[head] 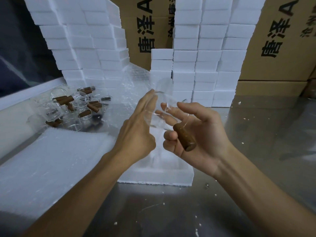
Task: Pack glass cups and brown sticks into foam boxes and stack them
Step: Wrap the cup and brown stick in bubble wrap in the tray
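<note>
From the head camera, both hands are raised over a metal desk [171, 211], just above a white foam box [157, 175] that lies flat on it near the person. The right hand [196, 137] is turned palm-up with its fingers loosely curled around a clear glass cup [162, 113]; a brown stick [184, 136] joined to the cup lies across the palm, its cut end pointing toward the camera. The left hand [136, 134] has its fingers held straight and together, their tips laid against the far side of the same cup, not wrapped around it. The glass is blurred and see-through, so its exact outline is hard to tell. To the left, on a sheet of bubble wrap [51, 159], lies a loose heap of more glass cups with brown sticks [73, 106]. Behind them and to the right rise tall stacks of closed foam boxes [205, 65], the left-hand stacks leaning unevenly. Cardboard cartons [277, 40] with printed black characters stand behind the stacks. Small white foam crumbs are scattered on the desk.
</note>
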The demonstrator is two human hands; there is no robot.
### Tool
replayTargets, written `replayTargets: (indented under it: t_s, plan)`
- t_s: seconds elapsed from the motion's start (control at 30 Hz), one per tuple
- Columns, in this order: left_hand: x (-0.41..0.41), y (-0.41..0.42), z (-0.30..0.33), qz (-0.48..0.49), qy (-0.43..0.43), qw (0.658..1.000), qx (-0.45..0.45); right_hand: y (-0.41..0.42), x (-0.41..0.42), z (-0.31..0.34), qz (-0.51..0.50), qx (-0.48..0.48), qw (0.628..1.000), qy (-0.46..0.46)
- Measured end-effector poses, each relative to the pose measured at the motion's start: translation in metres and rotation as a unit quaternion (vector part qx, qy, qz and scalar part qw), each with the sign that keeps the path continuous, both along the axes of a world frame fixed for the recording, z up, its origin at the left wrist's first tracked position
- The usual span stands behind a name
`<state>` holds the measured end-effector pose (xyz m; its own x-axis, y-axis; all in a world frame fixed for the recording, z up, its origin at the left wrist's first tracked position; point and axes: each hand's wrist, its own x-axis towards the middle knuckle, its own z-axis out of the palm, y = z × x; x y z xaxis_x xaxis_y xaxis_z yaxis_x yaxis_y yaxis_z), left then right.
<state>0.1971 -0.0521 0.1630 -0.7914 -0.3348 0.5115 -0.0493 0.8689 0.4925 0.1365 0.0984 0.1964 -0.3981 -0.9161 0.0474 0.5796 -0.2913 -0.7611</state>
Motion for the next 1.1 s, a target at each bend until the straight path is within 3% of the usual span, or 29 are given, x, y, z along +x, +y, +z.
replayTargets:
  t_s: [0.1,0.27,0.43,0.6,0.77,0.93,1.1]
  plan:
    - [0.001,-0.003,-0.001,-0.030,-0.007,0.999,0.028,-0.003,0.004,0.000,0.016,-0.003,0.999,0.038]
    - [0.002,0.004,-0.007,0.044,-0.065,0.993,-0.093,-0.004,0.003,-0.002,-0.053,-0.013,0.997,0.054]
    - [-0.002,0.002,-0.005,-0.037,-0.037,0.998,0.045,-0.003,-0.002,-0.003,-0.123,0.027,0.988,0.086]
    - [-0.004,-0.005,-0.004,-0.089,0.014,0.991,0.102,-0.002,-0.011,-0.006,-0.164,0.079,0.981,0.062]
    - [-0.003,0.002,0.000,-0.101,-0.005,0.994,0.046,-0.008,-0.012,-0.014,-0.172,0.142,0.966,0.129]
    - [0.005,0.013,0.007,-0.074,-0.045,0.996,-0.015,-0.013,-0.015,-0.025,-0.230,0.198,0.909,0.284]
    - [0.007,0.030,0.007,-0.061,-0.081,0.993,-0.064,-0.013,-0.021,-0.026,-0.267,0.157,0.929,0.204]
